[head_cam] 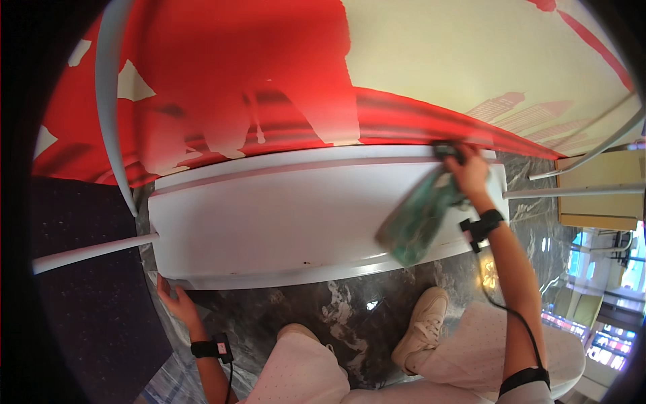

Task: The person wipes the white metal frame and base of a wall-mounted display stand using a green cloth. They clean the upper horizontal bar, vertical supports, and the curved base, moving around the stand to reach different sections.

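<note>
Before me lies a long, glossy white panel (pixel 282 217) with a raised strip along its far side. My right hand (pixel 469 171) is at the far right of the panel and grips a green cloth (pixel 421 219), which trails blurred across the surface. A dark bunched part shows at the fingertips; whether it belongs to the cloth I cannot tell. My left hand (pixel 179 305) is at the near left corner, thumb and fingers apart. Its fingertips are at the panel's edge, perhaps touching it.
A red and cream printed wall (pixel 242 65) rises behind the panel. White bars (pixel 96 252) meet its ends. A curved grey post (pixel 108 101) stands left. My shoes (pixel 426 323) are on dark marbled floor (pixel 343 313). A cable (pixel 497 303) runs from my right wristband. A yellowish cabinet (pixel 600 187) stands right.
</note>
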{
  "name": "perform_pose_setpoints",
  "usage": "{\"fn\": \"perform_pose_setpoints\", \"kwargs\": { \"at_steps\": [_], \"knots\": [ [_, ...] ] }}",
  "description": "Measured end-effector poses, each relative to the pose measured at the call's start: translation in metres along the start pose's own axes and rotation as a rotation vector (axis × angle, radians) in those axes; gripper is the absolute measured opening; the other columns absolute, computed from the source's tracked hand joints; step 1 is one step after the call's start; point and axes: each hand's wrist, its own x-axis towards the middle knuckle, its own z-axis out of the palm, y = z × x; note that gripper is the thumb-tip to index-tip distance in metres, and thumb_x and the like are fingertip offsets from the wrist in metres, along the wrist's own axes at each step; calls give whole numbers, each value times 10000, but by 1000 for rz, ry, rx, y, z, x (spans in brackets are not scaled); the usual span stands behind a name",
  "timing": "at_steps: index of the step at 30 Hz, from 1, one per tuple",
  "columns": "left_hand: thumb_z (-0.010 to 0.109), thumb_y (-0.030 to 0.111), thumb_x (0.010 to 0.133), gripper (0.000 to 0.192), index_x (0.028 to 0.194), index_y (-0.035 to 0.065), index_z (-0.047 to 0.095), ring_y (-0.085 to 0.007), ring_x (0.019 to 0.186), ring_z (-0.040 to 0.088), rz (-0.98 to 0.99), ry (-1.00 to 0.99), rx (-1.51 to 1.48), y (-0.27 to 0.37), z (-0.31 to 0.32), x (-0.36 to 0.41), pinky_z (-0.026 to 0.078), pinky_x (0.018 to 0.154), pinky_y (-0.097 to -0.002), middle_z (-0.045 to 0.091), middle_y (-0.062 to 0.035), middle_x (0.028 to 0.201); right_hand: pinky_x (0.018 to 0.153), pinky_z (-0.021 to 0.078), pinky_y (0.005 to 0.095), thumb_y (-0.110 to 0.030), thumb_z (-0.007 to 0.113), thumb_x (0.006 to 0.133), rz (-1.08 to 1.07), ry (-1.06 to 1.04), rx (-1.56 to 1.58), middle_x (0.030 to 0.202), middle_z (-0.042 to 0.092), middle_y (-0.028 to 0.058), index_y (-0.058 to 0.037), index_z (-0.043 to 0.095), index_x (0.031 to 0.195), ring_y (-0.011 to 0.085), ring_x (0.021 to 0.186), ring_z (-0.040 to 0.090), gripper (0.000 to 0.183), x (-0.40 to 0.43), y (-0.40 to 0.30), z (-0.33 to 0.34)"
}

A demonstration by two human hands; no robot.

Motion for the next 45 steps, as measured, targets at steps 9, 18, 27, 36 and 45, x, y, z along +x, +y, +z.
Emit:
{"fn": "perform_pose_setpoints", "kwargs": {
  "at_steps": [9, 18, 27, 36, 45],
  "knots": [
    [540, -59, 845, 532, 1365, 31, 474, -302, 1247, 490, -64, 38, 74, 9, 5, 1, 387, 1040, -401, 504, -169, 1358, 739, 529, 451, -311, 692, 775, -97, -134, 120, 908, 688, 218, -25, 684, 1051, 371, 821, 676, 397, 0, -36, 21],
    [617, 336, 955, 500, 1265, -23, 461, -241, 1030, 543, -254, 50, -45, -6, 5, 22, 451, 874, -354, 547, -150, 1128, 880, 391, 444, -315, 696, 751, -319, -241, 423, 1006, 644, 140, -109, 670, 1020, 302, 1003, 593, 339, -27, -207, 71],
    [657, 369, 921, 587, 1304, -22, 446, -244, 959, 568, -277, 88, 23, -26, 9, 27, 469, 824, -358, 557, -158, 1087, 852, 451, 561, -320, 664, 792, 293, -238, -444, 1101, 680, 120, -187, 646, 1186, 310, 1065, 620, 416, 17, 96, -39],
    [675, 306, 918, 511, 1255, -22, 475, -158, 858, 557, -285, -47, -11, -25, -1, 37, 449, 721, -301, 586, -94, 957, 834, 456, 581, -366, 632, 801, 403, -44, -495, 1047, 659, 163, -130, 621, 1086, 412, 997, 601, 370, 6, 167, -21],
    [690, 261, 909, 425, 1176, -1, 487, -124, 725, 520, -255, -19, -109, -41, -6, 38, 419, 627, -282, 558, -51, 844, 717, 516, 490, -264, 677, 778, -173, -198, 155, 833, 650, 221, -25, 620, 955, 401, 802, 636, 303, -26, -40, 15]
  ]
}}
